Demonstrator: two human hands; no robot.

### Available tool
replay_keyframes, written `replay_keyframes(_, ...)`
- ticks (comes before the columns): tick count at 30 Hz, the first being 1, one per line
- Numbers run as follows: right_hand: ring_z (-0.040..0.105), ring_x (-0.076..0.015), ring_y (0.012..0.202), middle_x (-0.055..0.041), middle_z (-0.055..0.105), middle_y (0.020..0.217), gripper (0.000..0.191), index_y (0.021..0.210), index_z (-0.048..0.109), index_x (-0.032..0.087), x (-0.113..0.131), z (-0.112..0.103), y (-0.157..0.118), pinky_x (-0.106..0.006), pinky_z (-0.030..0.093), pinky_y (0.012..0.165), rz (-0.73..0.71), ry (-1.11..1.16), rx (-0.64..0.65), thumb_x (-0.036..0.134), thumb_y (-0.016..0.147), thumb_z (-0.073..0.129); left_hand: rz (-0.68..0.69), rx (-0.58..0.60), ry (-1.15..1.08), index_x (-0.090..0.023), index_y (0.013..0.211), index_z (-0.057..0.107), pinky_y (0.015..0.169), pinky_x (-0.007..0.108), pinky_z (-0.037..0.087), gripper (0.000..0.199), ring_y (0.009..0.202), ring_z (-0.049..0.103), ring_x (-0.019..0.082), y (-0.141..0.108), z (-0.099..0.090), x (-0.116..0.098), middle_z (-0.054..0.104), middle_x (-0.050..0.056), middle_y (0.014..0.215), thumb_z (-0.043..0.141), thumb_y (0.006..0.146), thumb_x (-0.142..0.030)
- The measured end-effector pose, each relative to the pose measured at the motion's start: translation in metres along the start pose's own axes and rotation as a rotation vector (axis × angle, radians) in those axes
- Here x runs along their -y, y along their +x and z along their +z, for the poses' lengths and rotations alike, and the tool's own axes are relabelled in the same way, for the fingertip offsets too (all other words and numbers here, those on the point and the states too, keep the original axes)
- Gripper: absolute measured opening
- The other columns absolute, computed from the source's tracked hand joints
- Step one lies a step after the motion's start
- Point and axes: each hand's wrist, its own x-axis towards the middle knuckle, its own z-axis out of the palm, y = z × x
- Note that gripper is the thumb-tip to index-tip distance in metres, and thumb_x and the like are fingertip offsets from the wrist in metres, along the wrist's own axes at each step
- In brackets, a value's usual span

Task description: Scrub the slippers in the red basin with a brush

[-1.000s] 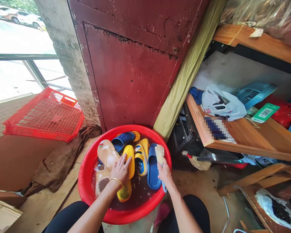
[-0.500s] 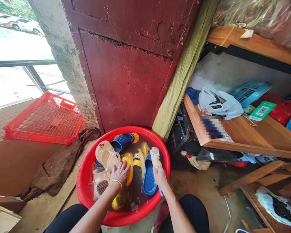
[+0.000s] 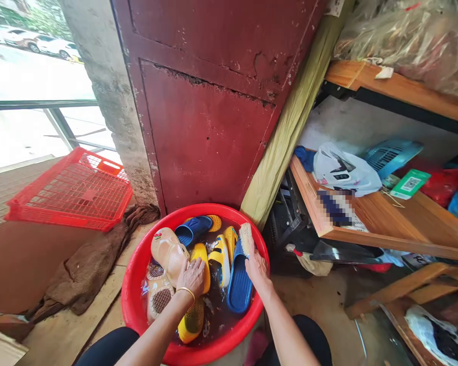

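Left hand (image 3: 192, 277): fingers spread, resting on a yellow slipper (image 3: 200, 253) beside a beige shoe (image 3: 168, 253)
Right hand (image 3: 257, 267): closed around a brush (image 3: 246, 238) above a blue slipper (image 3: 239, 285); bristle contact unclear
Red tub (image 3: 129, 284): holds the footwear in murky water (image 3: 221, 323)
Right, wooden shelf (image 3: 381, 211): bears a white bag (image 3: 341, 170)
Behind tub: red door (image 3: 209, 157)

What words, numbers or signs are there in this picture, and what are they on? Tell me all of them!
No words or numbers can be read for sure.
Green card: a square code, with no readable words.
White plastic bag: dark print, too unclear to read.
Pale tag at the top edge: too small to read.
Shoes in the red basin: no words I can make out.
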Motion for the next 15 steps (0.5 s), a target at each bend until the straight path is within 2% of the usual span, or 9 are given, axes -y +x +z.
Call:
replay_keyframes(2,0.072,-0.0295,0.082,-0.0134,0.073,0.094,0.068,0.155,0.039,0.015,0.0,-0.002,0.005,-0.041,0.054,0.079,-0.011,0.05,-0.016,0.016,0.087,0.044,0.007,0.032,0.025,-0.008,0.127,0.065,0.121,0.054,0.019,0.047,0.128,0.057,0.032,-0.001,0.001,0.001,0.064,0.023,0.135,0.044,0.085,-0.009)
replay_keyframes(5,0.071,-0.0309,0.079,-0.0103,0.074,0.084,0.064,0.15,0.048,0.021,0.001,-0.012,0.005,-0.044,0.053,0.08,0.008,0.196,-0.055,0.023,0.086,0.05,0.011,0.032,-0.01,-0.012,0.12,0.069,0.121,0.054,0.019,0.042,0.123,0.06,0.032,-0.003,0.0,0.0,0.068,0.02,0.128,0.05,0.082,-0.012)
replay_keyframes(7,0.071,-0.0328,0.083,-0.011,0.075,0.089,0.063,0.148,0.05,0.022,0.005,-0.023,0.005,-0.046,0.052,0.083,0.02,0.283,-0.082,0.025,0.085,0.054,-0.004,-0.013,-0.094,-0.014,0.113,0.072,0.12,0.056,0.02,0.039,0.121,0.061,0.032,-0.003,-0.006,-0.002,0.07,0.019,0.125,0.049,0.082,-0.012)
replay_keyframes(9,0.071,-0.0345,0.093,-0.0136,0.075,0.103,0.064,0.149,0.048,0.02,0.013,-0.037,0.007,-0.046,0.051,0.087,0.004,0.316,-0.093,0.026,0.086,0.055,-0.042,-0.1,-0.236,-0.016,0.111,0.073,0.119,0.059,0.022,0.038,0.118,0.062,0.032,-0.001,-0.016,-0.005,0.072,0.018,0.12,0.045,0.086,-0.013)
replay_keyframes(12,0.067,-0.0351,0.11,-0.0159,0.07,0.125,0.071,0.156,0.036,0.017,0.038,-0.056,0.016,-0.047,0.05,0.095,-0.009,0.353,-0.099,0.027,0.088,0.053,-0.095,-0.214,-0.672,-0.018,0.119,0.07,0.114,0.055,0.035,0.039,0.119,0.064,0.03,0.004,-0.037,-0.01,0.073,0.015,0.121,0.043,0.094,-0.031)
replay_keyframes(15,0.063,-0.0329,0.119,-0.014,0.065,0.135,0.077,0.158,0.032,0.02,0.073,-0.059,0.023,-0.045,0.05,0.1,-0.016,0.447,-0.09,0.029,0.085,0.057,-0.135,-0.149,-1.321,-0.02,0.117,0.07,0.1,0.046,0.052,0.053,0.106,0.071,0.026,0.005,-0.056,-0.015,0.077,0.013,0.11,0.038,0.096,-0.057)
